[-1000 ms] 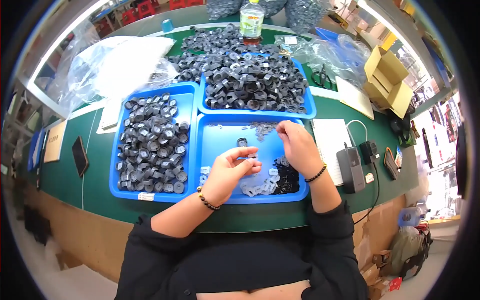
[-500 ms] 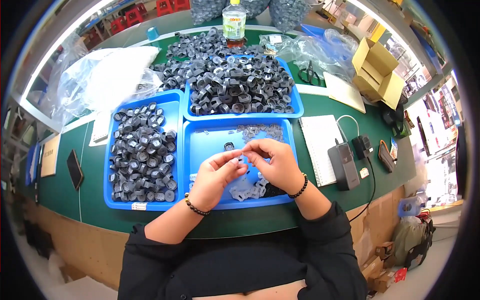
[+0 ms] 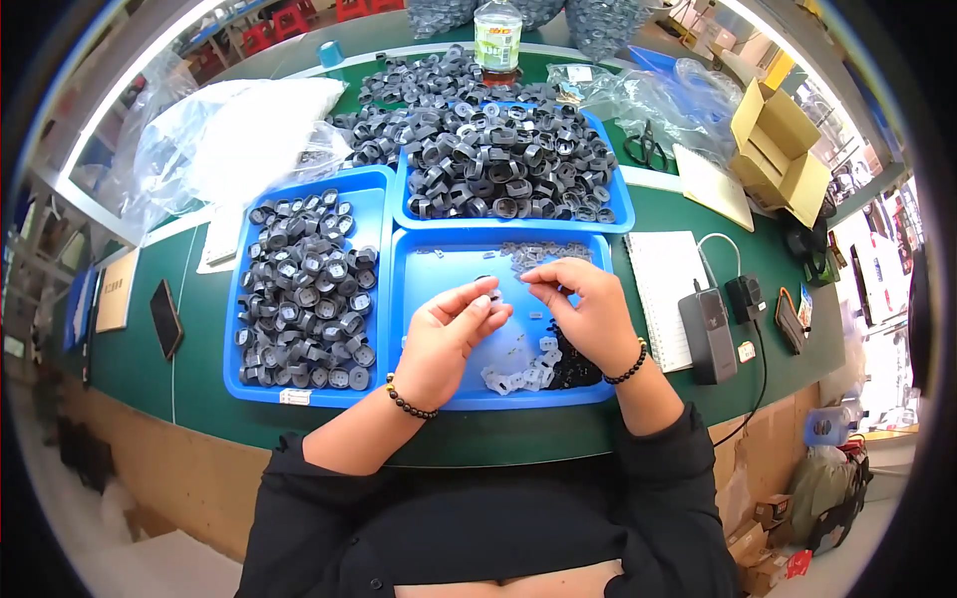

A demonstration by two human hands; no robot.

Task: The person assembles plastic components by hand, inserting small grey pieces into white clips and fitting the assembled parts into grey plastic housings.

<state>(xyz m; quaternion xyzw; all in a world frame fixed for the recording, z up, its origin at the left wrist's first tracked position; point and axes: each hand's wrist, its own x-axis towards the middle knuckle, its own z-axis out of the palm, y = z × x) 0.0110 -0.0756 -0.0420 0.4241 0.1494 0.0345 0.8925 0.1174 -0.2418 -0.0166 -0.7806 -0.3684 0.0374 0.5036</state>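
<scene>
My left hand (image 3: 454, 329) is over the front blue tray (image 3: 424, 264), thumb and fingertips pinched on something tiny and pale that I cannot make out. The edge of a dark grey part shows just behind its fingertips. My right hand (image 3: 593, 314) is beside it, thumb and index finger pressed together; what they hold, if anything, is too small to name. Beyond it lie small clear plastic pieces (image 3: 538, 254). Translucent white pieces (image 3: 523, 375) and tiny black parts (image 3: 575, 367) are heaped at the tray's near right.
Dark grey round parts fill the left blue tray (image 3: 382, 204) and the far blue tray (image 3: 626, 204), spilling beyond it. A bottle (image 3: 497, 45) stands behind. Right are a spiral notebook (image 3: 658, 299), a dark power bank (image 3: 706, 337) and an open carton (image 3: 773, 140); a phone (image 3: 166, 319) lies left.
The view has shifted, so the scene sits further right. My hands were nearly touching at the fingertips; now they are apart, the right one having moved away to the right.
</scene>
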